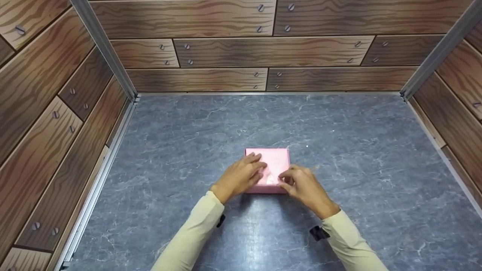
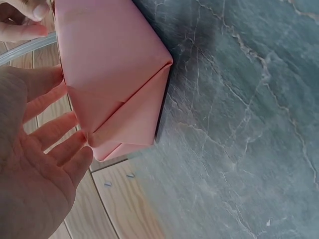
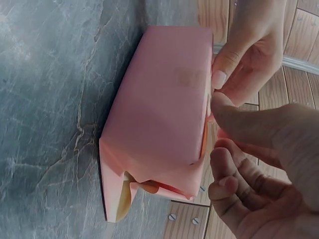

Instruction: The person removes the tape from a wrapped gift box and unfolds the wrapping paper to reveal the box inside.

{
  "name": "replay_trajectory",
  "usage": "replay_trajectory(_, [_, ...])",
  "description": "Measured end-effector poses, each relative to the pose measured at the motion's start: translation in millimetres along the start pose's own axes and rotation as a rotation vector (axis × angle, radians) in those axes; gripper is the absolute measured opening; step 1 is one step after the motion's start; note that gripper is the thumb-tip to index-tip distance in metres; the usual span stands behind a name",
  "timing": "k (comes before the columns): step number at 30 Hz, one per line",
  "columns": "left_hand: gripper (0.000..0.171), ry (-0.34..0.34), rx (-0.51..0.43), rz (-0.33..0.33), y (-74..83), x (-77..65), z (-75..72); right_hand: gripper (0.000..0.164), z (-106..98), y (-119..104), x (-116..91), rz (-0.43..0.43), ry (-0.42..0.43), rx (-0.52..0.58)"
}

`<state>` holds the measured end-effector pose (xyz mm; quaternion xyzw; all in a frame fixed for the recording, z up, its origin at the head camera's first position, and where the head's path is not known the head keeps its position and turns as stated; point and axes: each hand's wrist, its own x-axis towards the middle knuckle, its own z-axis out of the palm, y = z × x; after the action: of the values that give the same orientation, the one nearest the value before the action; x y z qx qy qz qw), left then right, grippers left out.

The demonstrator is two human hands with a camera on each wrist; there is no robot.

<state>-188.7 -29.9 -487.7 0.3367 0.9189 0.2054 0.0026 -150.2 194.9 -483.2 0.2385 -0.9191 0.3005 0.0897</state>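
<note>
A box wrapped in pink paper [image 1: 274, 160] lies on the grey surface in front of me. My left hand [image 1: 241, 174] rests on its top left part, fingers spread and fairly straight. At the front right top edge, my right hand [image 1: 301, 184] pinches the paper's edge between thumb and fingers. The left wrist view shows the box's left end [image 2: 129, 117] with its paper folded flat along a diagonal crease. On the right end, a loose paper flap [image 3: 117, 194] stands away, its yellowish inner side showing. A faint tape-like patch [image 3: 191, 77] is on the front side.
Marbled grey flooring [image 1: 180, 150] surrounds the box. Wood-patterned walls [image 1: 226, 52] with metal edging [image 1: 101, 195] stand at the back, left and right. A dark device [image 1: 319, 233] is strapped at the right wrist.
</note>
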Motion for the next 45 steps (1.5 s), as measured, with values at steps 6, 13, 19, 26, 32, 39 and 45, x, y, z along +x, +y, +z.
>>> replay_trajectory(6, [0.033, -0.007, -0.015, -0.021, 1.6, -2.1, 2.2, 0.013, 4, 1, 0, -0.036, -0.027, -0.030])
replay_trajectory(13, [0.032, 0.025, 0.034, -0.013, 2.2, -1.6, 3.9, 0.013, 4, 2, 0, -0.052, -0.007, -0.041])
replay_trajectory(19, [0.031, 0.036, 0.075, -0.058, 5.2, -1.2, 5.3, 0.013, 4, 4, -1, -0.010, 0.031, -0.082])
replay_trajectory(26, [0.027, 0.094, 0.124, -0.066, 7.6, -2.1, 7.2, 0.013, 5, 9, -3, 0.066, 0.076, -0.091])
replay_trajectory(32, [0.025, 0.128, 0.175, -0.064, 8.7, -2.2, 8.9, 0.018, 6, 11, -4, 0.084, 0.091, -0.061])
replay_trajectory(39, [0.021, 0.179, 0.234, -0.060, 10.3, -4.9, 12.9, 0.021, 8, 12, -2, 0.104, 0.128, -0.059])
replay_trajectory(45, [0.021, 0.200, 0.286, -0.065, 13.5, -5.9, 16.3, 0.043, 13, 12, 2, 0.165, 0.144, -0.067])
